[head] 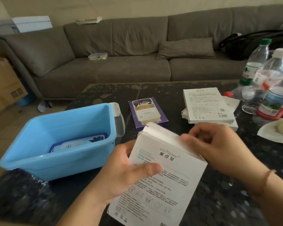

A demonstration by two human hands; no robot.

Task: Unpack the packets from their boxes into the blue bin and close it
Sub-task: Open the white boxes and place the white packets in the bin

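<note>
White carton box [160,173], right of the blue bin [59,142]: our left hand [126,170] grips it, right hand [214,147] fingers pinch its top flap [163,132].

White box [162,175] in hand: "MxFlower" in grey, three bold Chinese characters beneath; small print below unreadable. Second white box [206,105] on table: QR code, barcode, text too small.
</note>
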